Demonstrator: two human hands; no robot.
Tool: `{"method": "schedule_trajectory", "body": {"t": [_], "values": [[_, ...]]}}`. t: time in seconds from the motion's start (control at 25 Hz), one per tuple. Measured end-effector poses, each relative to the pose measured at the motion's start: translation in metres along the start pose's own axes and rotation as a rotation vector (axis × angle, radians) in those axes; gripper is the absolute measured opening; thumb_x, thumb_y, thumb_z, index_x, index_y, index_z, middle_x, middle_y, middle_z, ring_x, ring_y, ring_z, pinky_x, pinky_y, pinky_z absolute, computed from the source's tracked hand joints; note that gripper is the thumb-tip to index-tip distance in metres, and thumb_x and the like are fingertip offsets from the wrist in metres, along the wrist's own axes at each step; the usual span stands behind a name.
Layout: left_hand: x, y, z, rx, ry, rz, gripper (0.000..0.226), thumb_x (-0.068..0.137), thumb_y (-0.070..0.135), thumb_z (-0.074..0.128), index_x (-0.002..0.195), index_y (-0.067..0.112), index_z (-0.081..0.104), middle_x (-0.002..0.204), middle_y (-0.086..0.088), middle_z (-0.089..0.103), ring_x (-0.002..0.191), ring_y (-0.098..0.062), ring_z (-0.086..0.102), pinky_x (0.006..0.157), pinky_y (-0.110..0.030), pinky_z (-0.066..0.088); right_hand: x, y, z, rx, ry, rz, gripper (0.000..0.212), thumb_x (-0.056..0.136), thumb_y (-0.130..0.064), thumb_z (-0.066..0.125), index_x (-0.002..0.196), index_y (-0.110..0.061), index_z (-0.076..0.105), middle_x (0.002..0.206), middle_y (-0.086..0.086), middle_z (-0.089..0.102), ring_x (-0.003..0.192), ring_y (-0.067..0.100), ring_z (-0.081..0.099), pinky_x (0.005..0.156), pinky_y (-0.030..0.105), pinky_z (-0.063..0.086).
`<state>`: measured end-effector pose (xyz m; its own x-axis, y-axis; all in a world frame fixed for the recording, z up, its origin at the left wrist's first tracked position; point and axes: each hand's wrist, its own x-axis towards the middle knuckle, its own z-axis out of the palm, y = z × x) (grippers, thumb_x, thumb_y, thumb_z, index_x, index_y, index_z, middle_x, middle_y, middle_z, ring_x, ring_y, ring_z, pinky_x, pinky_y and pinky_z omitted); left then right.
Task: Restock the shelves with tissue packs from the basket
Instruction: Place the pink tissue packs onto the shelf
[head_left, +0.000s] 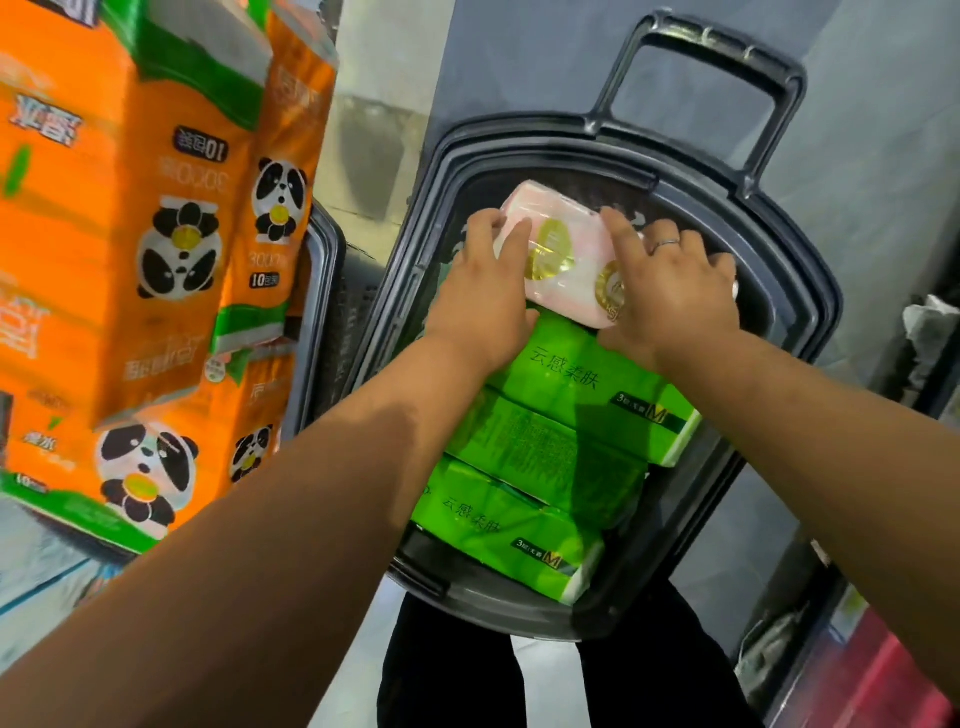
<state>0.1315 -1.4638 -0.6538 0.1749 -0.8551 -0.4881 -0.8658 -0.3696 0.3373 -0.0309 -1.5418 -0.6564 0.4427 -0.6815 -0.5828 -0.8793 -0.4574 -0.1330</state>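
A dark plastic basket (810, 332) with a raised handle stands on the floor below me. Inside lie three green tissue packs (550, 441) stacked toward me, and a pink tissue pack (558, 249) with gold seals at the far end. My left hand (483, 291) grips the pink pack's left side, fingers curled over its edge. My right hand (670, 286), with a ring on one finger, grips its right side. The pink pack is tilted, resting on the topmost green pack.
Orange panda-print tissue packs (156, 249) fill the shelf on the left, close to my left arm. A second dark basket (327, 291) stands between that shelf and the main basket. Grey floor lies beyond. Dark and red items sit at the right edge.
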Motion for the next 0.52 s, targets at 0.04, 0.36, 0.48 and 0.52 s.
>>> {"method": "schedule_trajectory", "body": {"t": [0.04, 0.36, 0.48, 0.52], "values": [[-0.003, 0.001, -0.004, -0.012, 0.034, 0.008, 0.084, 0.078, 0.022, 0.076, 0.147, 0.014, 0.028, 0.148, -0.011, 0.018, 0.124, -0.034, 0.042, 0.097, -0.045, 0.041, -0.005, -0.001, -0.008, 0.021, 0.007, 0.009, 0.117, 0.066, -0.042, 0.081, 0.153, -0.032, 0.003, 0.139, 0.015, 0.037, 0.126, 0.036, 0.036, 0.100, 0.056, 0.032], [-0.059, 0.022, -0.067, -0.218, 0.316, 0.211, 0.084, 0.072, 0.017, 0.081, 0.144, 0.010, 0.039, 0.149, -0.025, 0.019, 0.129, -0.039, 0.041, 0.096, -0.045, 0.045, -0.096, -0.008, -0.093, 0.184, 0.170, 0.034, 0.108, 0.063, -0.036, 0.078, 0.151, -0.035, 0.017, 0.136, 0.010, 0.041, 0.123, 0.034, 0.038, 0.091, 0.046, 0.033], [-0.091, 0.033, -0.089, -0.432, 0.322, 0.183, 0.098, 0.074, 0.021, 0.081, 0.150, 0.010, 0.022, 0.151, -0.021, 0.024, 0.133, -0.032, 0.040, 0.103, -0.039, 0.039, -0.142, -0.016, -0.116, 0.237, 0.220, 0.091, 0.107, 0.061, -0.035, 0.078, 0.150, -0.037, 0.020, 0.134, 0.010, 0.043, 0.121, 0.035, 0.040, 0.091, 0.047, 0.035], [-0.105, 0.037, -0.097, -0.560, 0.299, 0.146, 0.105, 0.074, 0.022, 0.081, 0.152, 0.011, 0.012, 0.151, -0.016, 0.030, 0.134, -0.026, 0.040, 0.105, -0.034, 0.037, -0.158, -0.020, -0.124, 0.286, 0.245, 0.114, 0.106, 0.059, -0.038, 0.078, 0.149, -0.038, 0.021, 0.133, 0.010, 0.045, 0.120, 0.035, 0.042, 0.092, 0.048, 0.037]]}}
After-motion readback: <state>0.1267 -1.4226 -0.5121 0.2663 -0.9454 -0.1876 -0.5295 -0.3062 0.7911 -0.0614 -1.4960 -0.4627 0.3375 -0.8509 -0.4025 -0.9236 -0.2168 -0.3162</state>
